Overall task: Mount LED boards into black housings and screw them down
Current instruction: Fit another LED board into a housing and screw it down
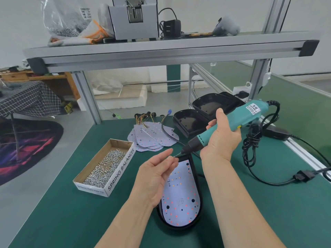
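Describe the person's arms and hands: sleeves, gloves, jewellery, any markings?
Both are bare. The left hand and right hand wear no gloves, and no rings show. The left forearm and right forearm carry no sleeve, watch or bracelet as far as the frame's lower edge. No markings visible.

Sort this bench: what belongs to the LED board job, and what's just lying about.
In use: electric screwdriver in the right hand; LED board seated in its black housing; box of screws; spare LED boards; empty housings.
Lying about, on the shelf: power adapter; gloves; bag of metal parts; grey machine.
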